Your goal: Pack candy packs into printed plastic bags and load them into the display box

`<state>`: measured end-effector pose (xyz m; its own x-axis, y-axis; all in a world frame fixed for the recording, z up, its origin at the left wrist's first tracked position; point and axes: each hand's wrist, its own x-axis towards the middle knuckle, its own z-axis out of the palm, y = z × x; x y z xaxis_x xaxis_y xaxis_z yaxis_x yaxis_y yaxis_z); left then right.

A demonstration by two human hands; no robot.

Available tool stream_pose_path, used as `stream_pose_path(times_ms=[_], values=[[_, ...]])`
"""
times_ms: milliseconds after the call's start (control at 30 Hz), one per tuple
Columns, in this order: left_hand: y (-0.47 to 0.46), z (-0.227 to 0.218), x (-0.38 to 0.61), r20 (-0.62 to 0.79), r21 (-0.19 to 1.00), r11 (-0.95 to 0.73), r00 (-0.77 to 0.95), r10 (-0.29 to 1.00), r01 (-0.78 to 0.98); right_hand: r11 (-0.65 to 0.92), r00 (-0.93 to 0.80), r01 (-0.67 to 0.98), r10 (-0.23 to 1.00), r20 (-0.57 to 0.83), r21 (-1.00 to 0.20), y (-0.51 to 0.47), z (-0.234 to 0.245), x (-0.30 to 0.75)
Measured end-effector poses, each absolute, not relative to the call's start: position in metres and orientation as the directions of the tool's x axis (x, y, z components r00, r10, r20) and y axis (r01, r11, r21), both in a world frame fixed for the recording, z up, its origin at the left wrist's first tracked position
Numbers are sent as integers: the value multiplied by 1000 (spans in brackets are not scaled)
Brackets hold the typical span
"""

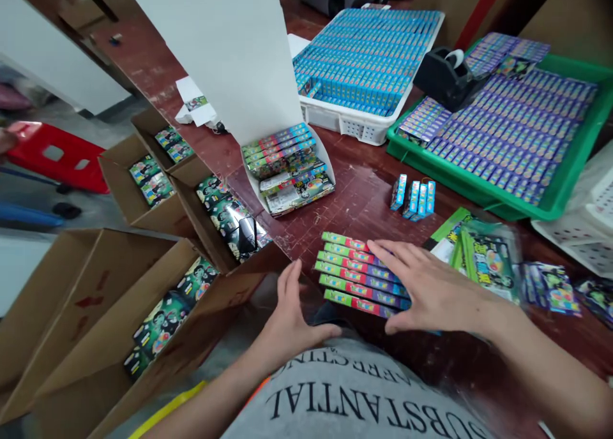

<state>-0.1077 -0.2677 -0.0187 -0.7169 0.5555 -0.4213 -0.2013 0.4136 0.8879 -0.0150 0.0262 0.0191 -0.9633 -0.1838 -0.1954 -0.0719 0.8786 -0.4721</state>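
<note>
A row of several thin coloured boxes (352, 276), green, red and purple along their edges, lies at the front of the dark red table. My right hand (421, 286) spans the right end of this row, with its fingers at the far side and its thumb at the near side. To the left of the boxes, my left hand (292, 308) is open and holds nothing, its thumb apart from its fingers. Beyond the row stands a white display carton (297, 171) with its tall lid raised and similar boxes inside. Several small blue boxes (414, 198) stand farther right.
A white basket (352, 121) of blue boxes and a green tray (460, 184) of purple boxes stand behind. A black tape dispenser (445, 78) rests on the tray's edge. Flat packets (488, 260) lie at right. Open cardboard cartons (153, 235) stand at left, near a red stool (57, 155).
</note>
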Motion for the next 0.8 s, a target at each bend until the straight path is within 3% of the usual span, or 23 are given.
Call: stream_pose_path(times_ms=[67, 133, 233, 300, 467, 533, 600, 667, 733, 800], values=[[-265, -37, -125, -175, 838, 484, -717, 675, 251, 894, -969, -67, -164, -186, -442, 15, 20, -8], [-255, -52, -147, -47, 814, 348, -544, 838, 466, 900, -970, -85, -173, -172, -426, 10, 21, -8], [-237, -66, -171, 40, 891, 111, -321, 946, 441, 899, -971, -122, -195, -135, -420, 17, 20, -2], [-230, -69, -175, 56, 904, 67, -273, 960, 422, 893, -986, -102, -149, -74, -438, 23, 13, 13], [-230, -72, -169, 68, 889, 32, -201, 977, 457, 649, -964, 97, 249, 90, -755, 10, -18, 55], [-230, -73, -166, 91, 886, 13, -202, 975, 463, 605, -955, 129, 289, 67, -786, 0, -22, 60], [-230, -74, -162, 127, 863, 0, -218, 968, 504, 710, -969, 161, 245, 26, -686, -7, -18, 57], [-231, -75, -159, 156, 829, -8, -218, 963, 559, 860, -981, 156, 191, 25, -485, -9, -11, 46], [-233, -73, -161, 155, 801, -4, -202, 967, 598, 945, -993, 82, 103, 50, -318, -10, -5, 32], [-236, -64, -173, 122, 785, 12, -173, 977, 620, 966, -999, -21, -9, 46, -258, -9, -4, 16]])
